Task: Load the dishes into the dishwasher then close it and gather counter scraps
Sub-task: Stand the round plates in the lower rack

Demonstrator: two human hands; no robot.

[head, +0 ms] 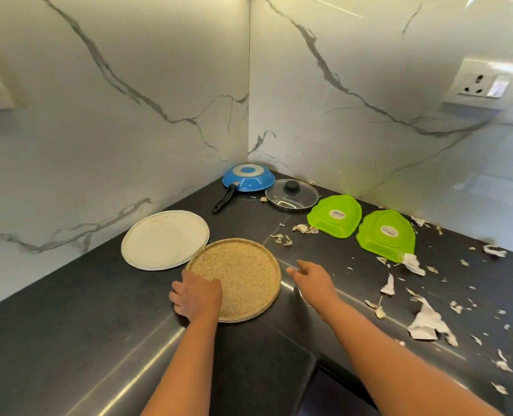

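A speckled tan plate (243, 274) lies on the dark counter (69, 334), partly over a white plate (162, 237) to its left. My left hand (196, 295) grips the tan plate's near-left rim, fingers curled over the edge. My right hand (312, 279) hovers just right of that plate with relaxed fingers, holding nothing. An upturned blue frying pan (247, 178) with a black handle sits in the corner, next to a glass lid (291, 196). Two green dishes (334, 216) (385, 235) lie face down on the right. White paper and peel scraps (426, 322) litter the counter's right side.
Marble walls meet behind the pan. A wall socket (483, 84) is mounted at the upper right. More scraps (304, 229) lie between the plates and the green dishes. A dark opening (327, 394) shows below the counter's front edge.
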